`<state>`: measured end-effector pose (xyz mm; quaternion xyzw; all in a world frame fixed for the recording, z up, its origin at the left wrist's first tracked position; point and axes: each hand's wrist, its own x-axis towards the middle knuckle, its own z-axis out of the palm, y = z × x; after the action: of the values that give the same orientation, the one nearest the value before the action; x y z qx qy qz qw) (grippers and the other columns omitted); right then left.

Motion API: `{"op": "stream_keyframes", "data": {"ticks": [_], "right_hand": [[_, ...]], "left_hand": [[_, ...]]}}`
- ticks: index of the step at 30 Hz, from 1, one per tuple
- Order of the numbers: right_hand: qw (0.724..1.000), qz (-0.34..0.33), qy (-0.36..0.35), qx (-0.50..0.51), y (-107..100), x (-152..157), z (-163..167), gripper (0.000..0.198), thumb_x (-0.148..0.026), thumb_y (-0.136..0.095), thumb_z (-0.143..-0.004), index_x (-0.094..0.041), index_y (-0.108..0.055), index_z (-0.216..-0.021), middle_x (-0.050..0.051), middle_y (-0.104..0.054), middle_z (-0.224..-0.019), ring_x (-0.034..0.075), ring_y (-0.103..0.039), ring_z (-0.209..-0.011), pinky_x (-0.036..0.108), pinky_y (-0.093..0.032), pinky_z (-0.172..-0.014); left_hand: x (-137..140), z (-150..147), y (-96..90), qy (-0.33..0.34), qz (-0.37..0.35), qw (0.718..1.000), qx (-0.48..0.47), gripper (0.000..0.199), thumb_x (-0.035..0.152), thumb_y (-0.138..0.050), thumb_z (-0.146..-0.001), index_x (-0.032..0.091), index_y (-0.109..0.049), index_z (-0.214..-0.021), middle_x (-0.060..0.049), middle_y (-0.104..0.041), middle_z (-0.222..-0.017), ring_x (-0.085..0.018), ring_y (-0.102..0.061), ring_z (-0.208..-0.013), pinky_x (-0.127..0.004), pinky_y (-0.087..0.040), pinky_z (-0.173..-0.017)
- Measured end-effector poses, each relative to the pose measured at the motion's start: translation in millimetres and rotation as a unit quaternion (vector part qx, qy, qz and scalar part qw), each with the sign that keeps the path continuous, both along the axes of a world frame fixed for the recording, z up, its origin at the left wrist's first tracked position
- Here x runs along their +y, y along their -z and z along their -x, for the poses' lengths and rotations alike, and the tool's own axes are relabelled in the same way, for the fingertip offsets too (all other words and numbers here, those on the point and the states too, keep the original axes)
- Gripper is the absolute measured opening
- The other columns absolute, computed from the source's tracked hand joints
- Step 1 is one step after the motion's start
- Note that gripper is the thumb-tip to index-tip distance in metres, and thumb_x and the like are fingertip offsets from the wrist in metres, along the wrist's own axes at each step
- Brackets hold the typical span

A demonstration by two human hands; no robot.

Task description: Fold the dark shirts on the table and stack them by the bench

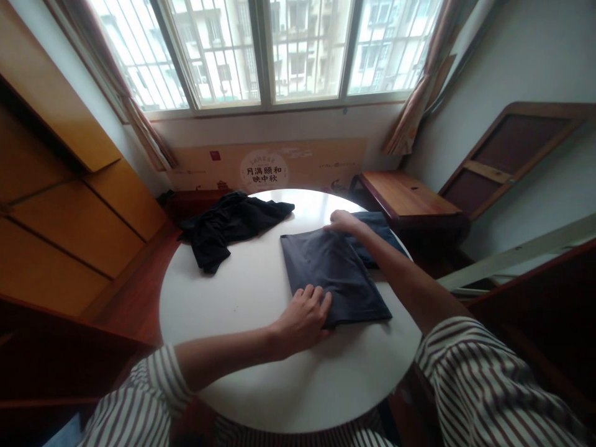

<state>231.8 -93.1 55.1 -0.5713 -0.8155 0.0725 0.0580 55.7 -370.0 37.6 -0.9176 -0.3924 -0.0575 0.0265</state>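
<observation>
A folded grey-blue garment (328, 267) lies flat on the round white table (209, 316), with slight wrinkles across its top. My left hand (305, 316) is at its near left corner, fingers curled over the cloth and thumb by the near edge. At the far edge, my right hand (344, 221) is closed on the fabric. Partly under my right forearm lies a second folded cloth, dark blue (379, 230), beside the grey-blue one. A crumpled black garment (228, 220) rests at the table's far left.
Beyond the table's far right stands a low wooden side table (410, 192). Yellow-brown cabinets (60, 236) line the left side. A barred window (265, 49) with tied curtains (410, 118) is ahead, above a printed banner (298, 158). A wood-framed panel (516, 149) leans at the right wall.
</observation>
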Motion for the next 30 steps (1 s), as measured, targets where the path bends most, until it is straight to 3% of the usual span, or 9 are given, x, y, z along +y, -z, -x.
{"op": "stream_keyframes", "data": {"ticks": [4,8,11,14,17,20,22,25,30], "right_hand": [[1.000,0.018,-0.004,0.010,3,-5,-19,0.018,-0.030,-0.073,-0.080,-0.013,-0.078,-0.085,0.008,-0.076,-0.086,0.019,-0.068,-0.082,0.022,-0.048,-0.074],[0.999,-0.012,0.022,0.025,10,-9,-15,0.022,-0.021,-0.060,-0.089,-0.010,-0.076,-0.100,0.012,-0.075,-0.105,0.019,-0.067,-0.095,0.022,-0.048,-0.081],[0.998,-0.029,0.051,0.026,10,-14,-8,0.024,-0.018,-0.055,-0.092,-0.008,-0.074,-0.103,0.014,-0.073,-0.110,0.021,-0.066,-0.101,0.024,-0.047,-0.084],[0.996,-0.047,0.075,0.023,4,-33,-4,0.027,-0.024,-0.056,-0.093,-0.007,-0.070,-0.109,0.017,-0.071,-0.112,0.023,-0.065,-0.103,0.025,-0.046,-0.085],[0.993,-0.062,0.095,0.011,-1,-76,-11,0.038,-0.038,-0.057,-0.093,-0.005,-0.066,-0.112,0.021,-0.070,-0.110,0.028,-0.065,-0.103,0.030,-0.046,-0.084],[0.992,-0.040,0.118,-0.037,3,-135,-31,0.043,-0.047,-0.053,-0.095,-0.007,-0.067,-0.102,0.021,-0.071,-0.102,0.031,-0.067,-0.100,0.033,-0.047,-0.080],[0.987,-0.005,0.145,-0.066,12,-173,-49,0.048,-0.054,-0.050,-0.094,-0.010,-0.068,-0.093,0.021,-0.072,-0.096,0.032,-0.068,-0.096,0.033,-0.046,-0.077],[0.985,0.029,0.160,-0.050,29,-216,-70,0.049,-0.058,-0.048,-0.094,-0.015,-0.067,-0.083,0.018,-0.072,-0.087,0.030,-0.069,-0.086,0.033,-0.044,-0.070],[0.993,0.037,0.108,-0.011,49,-249,-71,0.024,-0.037,-0.052,-0.096,-0.017,-0.065,-0.092,0.013,-0.073,-0.090,0.026,-0.069,-0.085,0.030,-0.041,-0.068]], "left_hand": [[1,-6,23.9,0.014,-0.007,0.999,0.045,0.051,0.032,-0.045,-0.096,0.003,-0.043,-0.137,-0.018,-0.057,-0.114,-0.027,-0.054,-0.098,-0.037,-0.048,-0.076],[-10,-3,36.9,0.069,-0.029,0.995,0.062,0.047,0.014,-0.039,-0.096,0.001,-0.040,-0.141,-0.016,-0.060,-0.105,-0.025,-0.056,-0.090,-0.035,-0.048,-0.073],[-12,1,28.2,0.087,-0.020,0.995,0.033,0.044,0.019,-0.040,-0.097,0.004,-0.044,-0.138,-0.015,-0.061,-0.103,-0.024,-0.058,-0.089,-0.035,-0.049,-0.072],[13,9,8.8,0.079,0.041,0.995,-0.043,0.035,0.032,-0.035,-0.102,0.015,-0.063,-0.114,-0.008,-0.062,-0.094,-0.019,-0.060,-0.082,-0.030,-0.050,-0.071],[70,25,-7.3,-0.031,0.049,0.989,-0.139,0.043,0.032,-0.029,-0.104,0.018,-0.066,-0.091,-0.007,-0.063,-0.092,-0.016,-0.063,-0.082,-0.026,-0.048,-0.076],[137,46,-8.5,-0.236,0.015,0.955,-0.180,0.031,0.035,-0.046,-0.098,0.012,-0.063,-0.111,-0.016,-0.063,-0.111,-0.026,-0.061,-0.107,-0.033,-0.045,-0.091],[171,59,-1.3,-0.338,0.077,0.922,-0.174,0.050,0.045,-0.058,-0.091,0.005,-0.056,-0.121,-0.024,-0.062,-0.118,-0.033,-0.059,-0.114,-0.036,-0.045,-0.092],[196,72,14.9,-0.374,0.178,0.884,-0.217,0.068,0.048,-0.068,-0.081,0.001,-0.050,-0.127,-0.024,-0.065,-0.113,-0.033,-0.063,-0.106,-0.032,-0.048,-0.083],[198,82,34.8,-0.353,0.197,0.862,-0.307,0.048,0.028,-0.063,-0.084,0.007,-0.054,-0.126,-0.010,-0.070,-0.092,-0.018,-0.067,-0.074,-0.024,-0.049,-0.066]]}}
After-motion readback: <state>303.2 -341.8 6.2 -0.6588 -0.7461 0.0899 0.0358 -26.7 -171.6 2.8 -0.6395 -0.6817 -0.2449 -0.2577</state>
